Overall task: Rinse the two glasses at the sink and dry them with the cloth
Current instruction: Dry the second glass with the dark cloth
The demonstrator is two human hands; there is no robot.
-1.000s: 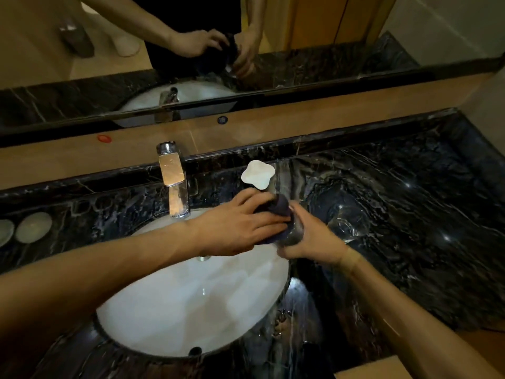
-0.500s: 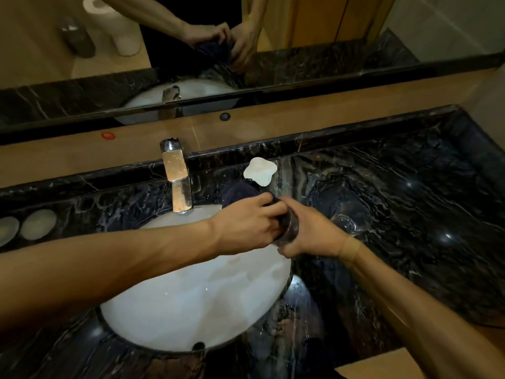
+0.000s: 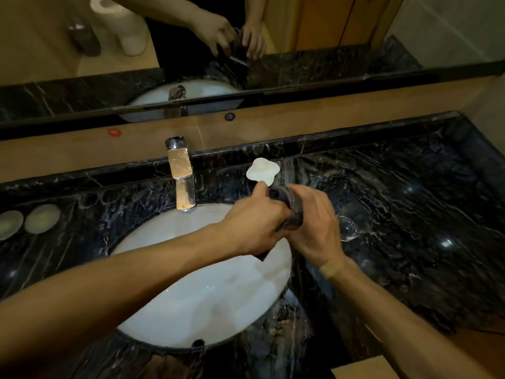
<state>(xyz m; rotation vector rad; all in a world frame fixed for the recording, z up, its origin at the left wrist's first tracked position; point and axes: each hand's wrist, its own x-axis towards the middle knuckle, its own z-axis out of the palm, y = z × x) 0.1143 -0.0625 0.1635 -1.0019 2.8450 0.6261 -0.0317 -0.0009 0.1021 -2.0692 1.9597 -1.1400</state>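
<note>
Over the right rim of the white sink (image 3: 191, 296), my right hand (image 3: 317, 231) grips a clear glass (image 3: 296, 212). My left hand (image 3: 257, 222) is closed on a dark cloth (image 3: 278, 194) that is pushed into and around that glass; a corner of the cloth hangs below my hands. The second clear glass (image 3: 352, 222) stands on the black marble counter just right of my right hand, free of both hands. Most of the held glass is hidden by my fingers.
A chrome tap (image 3: 181, 176) stands behind the sink, no water running. A white flower-shaped dish (image 3: 262, 169) lies on the counter (image 3: 423, 214) behind my hands. Two pale round soaps (image 3: 41, 217) rest at far left. A mirror lines the back wall.
My left hand has turned and worked the cloth deeper around the glass, and a cloth corner now hangs below. The glass has tilted in my right hand. The second glass stayed put.
</note>
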